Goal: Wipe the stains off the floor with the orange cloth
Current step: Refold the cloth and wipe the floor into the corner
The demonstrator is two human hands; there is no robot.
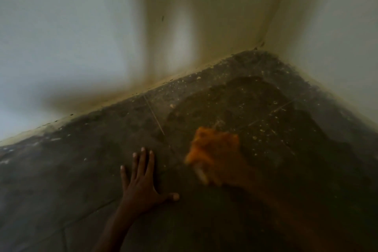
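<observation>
The orange cloth is a bunched, motion-blurred shape on the dark tiled floor, right of centre. My right hand is a heavy blur just behind the cloth and seems to hold it; its fingers cannot be made out. My left hand lies flat on the floor to the left of the cloth, fingers spread and straight, thumb out to the right. Pale specks and a darker wet-looking patch cover the floor beyond the cloth toward the corner.
Two pale walls meet in a corner at the upper right. The left wall's dirty base runs diagonally across the view. The right wall closes in the floor on the right. Tile joints cross the floor.
</observation>
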